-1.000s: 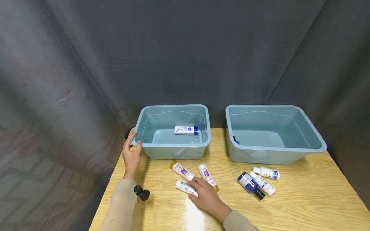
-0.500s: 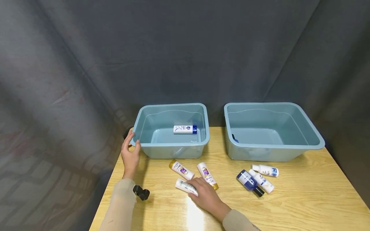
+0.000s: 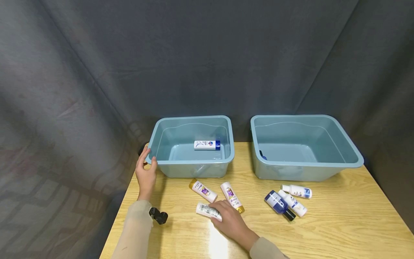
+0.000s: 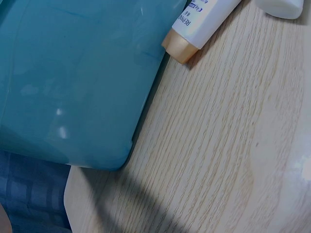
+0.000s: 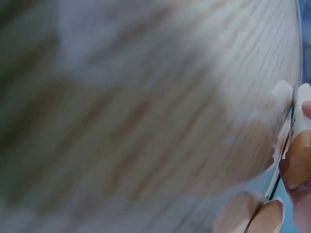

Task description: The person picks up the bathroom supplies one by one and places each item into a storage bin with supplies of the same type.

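In the head view my right hand (image 3: 230,220) grips a white tube (image 3: 205,210) on the table, thumb on the near side and fingers over the far side. Its label with a barcode faces up. A gold cap (image 5: 297,166) and fingers show blurred at the right wrist view's edge. Two more white tubes with purple labels and gold caps lie beside it, a left tube (image 3: 203,190) and a right tube (image 3: 232,197). My left hand (image 3: 146,180) rests with spread fingers and thumb at the front left corner of the left blue bin (image 3: 194,163).
Inside the left bin lies a white bottle with a blue cap (image 3: 207,145). The right blue bin (image 3: 307,165) holds a dark item (image 3: 263,156) at its near left. In front of it lie a dark blue bottle (image 3: 276,201) and two white bottles (image 3: 297,191).
The white tube under my right hand has rolled slightly, so more of its barcode label shows. The whole head view has shifted a little. My left hand stays at the bin corner.
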`<state>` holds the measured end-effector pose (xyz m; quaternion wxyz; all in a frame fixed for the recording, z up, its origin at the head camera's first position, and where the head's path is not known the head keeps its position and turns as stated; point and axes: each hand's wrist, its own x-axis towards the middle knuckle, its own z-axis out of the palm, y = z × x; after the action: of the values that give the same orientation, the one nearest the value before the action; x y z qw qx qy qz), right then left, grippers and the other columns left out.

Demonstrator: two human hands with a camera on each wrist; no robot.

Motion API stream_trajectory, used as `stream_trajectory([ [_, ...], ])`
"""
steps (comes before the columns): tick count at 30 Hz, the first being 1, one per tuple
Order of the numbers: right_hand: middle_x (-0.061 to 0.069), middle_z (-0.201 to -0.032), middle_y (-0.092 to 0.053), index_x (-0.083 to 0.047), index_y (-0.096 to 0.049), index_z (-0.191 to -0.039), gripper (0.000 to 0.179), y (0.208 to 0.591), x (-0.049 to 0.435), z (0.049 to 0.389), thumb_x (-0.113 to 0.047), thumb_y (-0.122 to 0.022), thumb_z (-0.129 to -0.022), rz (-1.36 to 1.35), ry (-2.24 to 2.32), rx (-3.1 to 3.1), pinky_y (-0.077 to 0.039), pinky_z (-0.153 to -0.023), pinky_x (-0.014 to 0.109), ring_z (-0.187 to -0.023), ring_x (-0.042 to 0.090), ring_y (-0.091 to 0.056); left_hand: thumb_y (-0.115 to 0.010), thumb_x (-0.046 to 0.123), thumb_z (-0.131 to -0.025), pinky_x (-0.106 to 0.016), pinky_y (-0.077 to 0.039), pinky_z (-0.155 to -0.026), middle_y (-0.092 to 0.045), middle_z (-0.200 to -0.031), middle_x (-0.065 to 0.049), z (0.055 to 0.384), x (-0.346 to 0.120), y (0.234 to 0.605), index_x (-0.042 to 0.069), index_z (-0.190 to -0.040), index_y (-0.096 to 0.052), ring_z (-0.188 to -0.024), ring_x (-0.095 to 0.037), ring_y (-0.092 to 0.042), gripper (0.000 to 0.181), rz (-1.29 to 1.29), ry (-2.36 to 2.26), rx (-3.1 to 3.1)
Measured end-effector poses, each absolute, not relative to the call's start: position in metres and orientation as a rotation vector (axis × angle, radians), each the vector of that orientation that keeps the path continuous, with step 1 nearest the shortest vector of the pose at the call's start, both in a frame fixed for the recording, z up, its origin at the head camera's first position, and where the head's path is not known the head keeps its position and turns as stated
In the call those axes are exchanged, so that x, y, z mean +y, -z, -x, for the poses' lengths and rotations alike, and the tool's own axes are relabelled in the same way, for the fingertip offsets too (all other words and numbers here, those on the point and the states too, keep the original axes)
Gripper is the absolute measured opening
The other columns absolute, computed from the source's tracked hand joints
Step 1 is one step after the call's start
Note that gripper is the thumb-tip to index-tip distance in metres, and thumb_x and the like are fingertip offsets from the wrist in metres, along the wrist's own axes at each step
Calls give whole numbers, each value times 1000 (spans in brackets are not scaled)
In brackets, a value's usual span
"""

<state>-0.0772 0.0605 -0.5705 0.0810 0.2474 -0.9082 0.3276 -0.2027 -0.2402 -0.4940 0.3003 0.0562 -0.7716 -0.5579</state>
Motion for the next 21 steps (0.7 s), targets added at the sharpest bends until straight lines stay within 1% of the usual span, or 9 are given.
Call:
stream_trajectory([
  [2, -6, -110, -67, -15, -68, -118, 44, 571, 60, 76, -20, -83, -76, -747, -986, -2680, -52, -88, 34, -101, 14, -61, -62, 5, -95, -24, -31, -90, -51, -146, 3, 202, -240, 494, 9, -135, -61, -135, -17, -43, 40, -153, 1497, -2044],
  [4, -7, -108, -67, -16, -70, -115, 42, 572, 60, 76, -19, -83, -75, -752, -989, -2642, -52, -87, 33, -100, 13, -61, -62, 5, -95, -26, -31, -91, -50, -147, 2, 202, -240, 494, 9, -135, -61, -135, -19, -42, 40, -155, 1509, -2041],
  [8, -8, -106, -67, -17, -72, -110, 39, 572, 59, 76, -18, -84, -73, -755, -993, -2581, -52, -85, 32, -98, 11, -60, -60, 3, -95, -30, -31, -91, -49, -148, -8, 197, -235, 483, 2, -136, -59, -136, -26, -41, 40, -151, 1516, -2045],
  [11, -8, -106, -67, -17, -72, -110, 39, 572, 59, 77, -19, -84, -73, -754, -1006, -2562, -52, -85, 31, -98, 11, -60, -58, 2, -95, -31, -32, -91, -48, -148, -14, 190, -229, 470, -2, -135, -58, -135, -29, -41, 40, -145, 1525, -2046],
  [13, -7, -107, -67, -16, -72, -110, 39, 570, 59, 78, -19, -84, -73, -759, -1015, -2548, -52, -85, 31, -98, 11, -60, -58, 2, -95, -31, -32, -91, -48, -148, -15, 185, -225, 462, -4, -134, -58, -136, -28, -41, 39, -145, 1527, -2050],
  [21, -5, -108, -66, -13, -72, -110, 40, 565, 61, 78, -16, -84, -72, -792, -1046, -2471, -52, -87, 31, -100, 12, -60, -58, 2, -95, -35, -33, -91, -48, -147, -16, 184, -223, 460, -4, -134, -58, -135, -28, -42, 39, -138, 1525, -2038],
])
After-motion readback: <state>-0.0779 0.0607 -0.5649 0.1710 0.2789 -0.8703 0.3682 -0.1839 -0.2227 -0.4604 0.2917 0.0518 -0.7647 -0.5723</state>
